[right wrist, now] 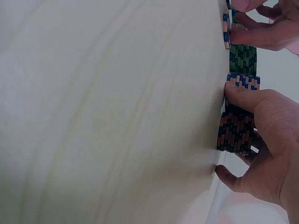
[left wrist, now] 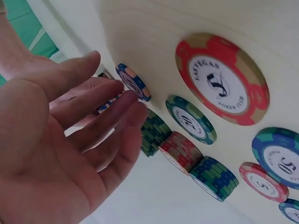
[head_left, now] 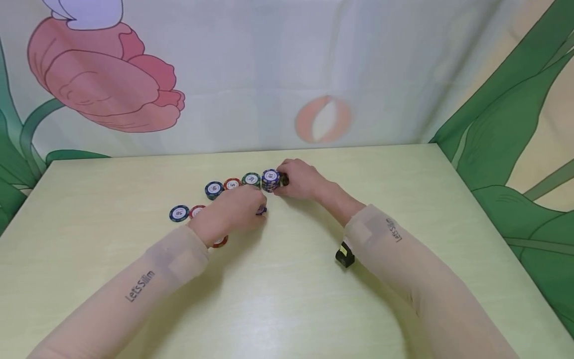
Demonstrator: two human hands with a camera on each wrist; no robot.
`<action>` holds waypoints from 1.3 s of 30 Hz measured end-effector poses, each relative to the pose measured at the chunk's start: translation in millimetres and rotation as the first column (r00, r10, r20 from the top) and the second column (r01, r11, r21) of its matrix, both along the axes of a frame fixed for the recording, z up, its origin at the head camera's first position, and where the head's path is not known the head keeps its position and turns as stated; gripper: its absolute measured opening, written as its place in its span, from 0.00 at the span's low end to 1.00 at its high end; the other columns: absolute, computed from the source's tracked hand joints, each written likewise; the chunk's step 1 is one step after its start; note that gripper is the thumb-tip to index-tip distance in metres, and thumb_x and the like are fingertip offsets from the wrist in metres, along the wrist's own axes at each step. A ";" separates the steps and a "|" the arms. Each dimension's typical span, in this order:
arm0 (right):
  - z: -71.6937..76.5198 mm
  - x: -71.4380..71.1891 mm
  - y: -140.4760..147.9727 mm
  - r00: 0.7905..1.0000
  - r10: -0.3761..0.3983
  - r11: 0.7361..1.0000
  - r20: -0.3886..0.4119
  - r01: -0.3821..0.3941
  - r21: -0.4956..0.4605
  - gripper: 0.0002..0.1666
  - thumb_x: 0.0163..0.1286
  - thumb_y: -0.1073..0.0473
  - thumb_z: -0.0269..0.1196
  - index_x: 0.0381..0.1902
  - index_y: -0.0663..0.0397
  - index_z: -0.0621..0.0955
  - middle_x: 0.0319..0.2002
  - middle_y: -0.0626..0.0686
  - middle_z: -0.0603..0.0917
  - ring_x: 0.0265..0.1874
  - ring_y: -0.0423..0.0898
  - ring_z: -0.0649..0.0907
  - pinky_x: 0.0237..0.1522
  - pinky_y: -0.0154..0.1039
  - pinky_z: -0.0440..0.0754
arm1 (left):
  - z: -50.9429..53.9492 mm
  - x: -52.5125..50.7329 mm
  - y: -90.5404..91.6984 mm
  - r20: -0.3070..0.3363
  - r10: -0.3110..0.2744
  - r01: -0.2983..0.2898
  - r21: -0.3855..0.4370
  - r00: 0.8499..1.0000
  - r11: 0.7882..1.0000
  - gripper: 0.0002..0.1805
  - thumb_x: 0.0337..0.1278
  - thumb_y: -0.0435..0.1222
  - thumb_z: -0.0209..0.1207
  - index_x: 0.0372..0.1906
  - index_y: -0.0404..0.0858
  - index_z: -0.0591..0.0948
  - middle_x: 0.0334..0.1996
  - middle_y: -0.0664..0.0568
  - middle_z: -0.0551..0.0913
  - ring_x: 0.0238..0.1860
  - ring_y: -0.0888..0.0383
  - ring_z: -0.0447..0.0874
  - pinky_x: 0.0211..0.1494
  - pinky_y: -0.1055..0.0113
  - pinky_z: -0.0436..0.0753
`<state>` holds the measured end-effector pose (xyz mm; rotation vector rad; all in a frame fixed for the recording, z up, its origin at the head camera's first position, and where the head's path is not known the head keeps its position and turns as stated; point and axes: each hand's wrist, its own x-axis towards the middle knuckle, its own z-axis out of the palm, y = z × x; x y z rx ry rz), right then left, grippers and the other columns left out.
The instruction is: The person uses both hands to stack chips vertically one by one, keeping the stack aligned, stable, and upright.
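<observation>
Pale printed cloth (head_left: 251,75) hangs behind a light wooden desk (head_left: 291,299). Back row of poker chips, head view, left to right: blue-and-green stack (head_left: 214,189), red stack (head_left: 232,183), green stack (head_left: 251,178), blue-and-white stack (head_left: 271,178), dark stack (head_left: 284,179). Nearer: a loose blue-and-green chip (head_left: 179,213) and a red chip (head_left: 195,210) partly covered by the left hand (head_left: 233,207).

Left wrist view adds a green chip (left wrist: 191,120) marked 20, which the hand screens from the head camera. Same view: palm exposed, fingers loosely extended and slightly bent, no visible grip; tips just beside a loose blue chip (left wrist: 133,81). Contact there: cannot tell. Head view shows only a sliver of that chip. Another chip is cut off at the lower right corner of the left wrist view.

Right hand (head_left: 305,179): fingers curled round the dark stack, thumb reaching the side of the blue-and-white stack, little finger held away (right wrist view only). Fingertips behind the dark stack hidden.

Both forearms, in pale sleeves (head_left: 157,279), angle inward from the near side. Small black object (head_left: 344,258) with a yellow patch lies beside the right sleeve; details too small to read.
</observation>
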<state>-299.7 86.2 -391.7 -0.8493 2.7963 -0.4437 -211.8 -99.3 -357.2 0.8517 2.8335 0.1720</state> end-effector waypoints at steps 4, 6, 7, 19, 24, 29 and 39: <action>-0.8 -0.9 0.2 1.000 0.000 1.000 0.000 0.000 0.001 0.29 0.67 0.49 0.72 0.60 0.59 0.82 0.60 0.56 0.81 0.59 0.53 0.78 0.60 0.52 0.76 | 0.0 -1.9 -0.7 -0.020 0.044 -0.043 0.008 0.999 0.999 0.06 0.65 0.34 0.65 0.32 0.36 0.83 0.28 0.50 0.80 0.30 0.51 0.76 0.35 0.56 0.79; -1.1 -1.1 0.3 1.000 -0.002 1.000 0.000 0.002 0.000 0.28 0.67 0.49 0.72 0.60 0.59 0.82 0.60 0.56 0.81 0.59 0.53 0.78 0.60 0.52 0.76 | -0.9 -3.3 -0.9 -0.005 0.075 -0.075 -0.003 0.997 0.997 0.07 0.65 0.35 0.65 0.33 0.36 0.82 0.28 0.49 0.80 0.30 0.51 0.76 0.34 0.57 0.78; -1.1 -1.0 0.3 1.000 -0.003 1.000 0.000 0.003 -0.001 0.28 0.67 0.49 0.73 0.60 0.59 0.82 0.59 0.56 0.81 0.59 0.53 0.78 0.60 0.53 0.76 | -1.4 -3.8 -0.8 0.006 0.085 -0.085 -0.011 0.996 0.996 0.07 0.65 0.36 0.66 0.33 0.36 0.82 0.28 0.49 0.79 0.30 0.51 0.76 0.34 0.57 0.78; 0.4 -0.7 1.2 1.000 0.000 1.000 0.003 0.000 -0.010 0.28 0.67 0.50 0.73 0.60 0.59 0.82 0.58 0.56 0.81 0.58 0.53 0.78 0.58 0.52 0.77 | -3.3 -7.1 2.2 0.028 0.080 -0.079 -0.028 0.996 0.996 0.07 0.62 0.34 0.67 0.33 0.36 0.80 0.29 0.49 0.79 0.30 0.51 0.75 0.35 0.58 0.78; 1.3 -0.3 1.1 1.000 0.001 1.000 0.005 -0.001 -0.010 0.27 0.67 0.50 0.73 0.59 0.59 0.83 0.58 0.56 0.81 0.56 0.53 0.78 0.57 0.51 0.77 | -3.3 -9.0 3.4 0.023 0.055 -0.053 -0.053 0.998 0.997 0.07 0.63 0.34 0.65 0.32 0.36 0.80 0.27 0.48 0.79 0.29 0.52 0.75 0.35 0.57 0.79; 1.4 1.0 0.3 1.000 -0.005 1.000 0.004 0.005 -0.006 0.28 0.67 0.50 0.72 0.60 0.59 0.82 0.59 0.56 0.81 0.58 0.53 0.78 0.58 0.51 0.77 | -5.2 -7.1 3.4 0.020 0.053 -0.052 -0.061 0.998 0.997 0.06 0.63 0.33 0.64 0.33 0.36 0.79 0.28 0.48 0.78 0.29 0.52 0.75 0.33 0.58 0.78; -1.2 -2.4 1.7 1.000 0.019 1.000 -0.018 -0.019 -0.017 0.26 0.67 0.50 0.72 0.57 0.59 0.83 0.57 0.55 0.82 0.56 0.53 0.79 0.55 0.50 0.78 | 2.2 -14.4 0.2 0.012 0.037 -0.038 0.080 0.999 0.996 0.10 0.57 0.36 0.63 0.24 0.40 0.77 0.26 0.49 0.75 0.26 0.53 0.72 0.29 0.62 0.71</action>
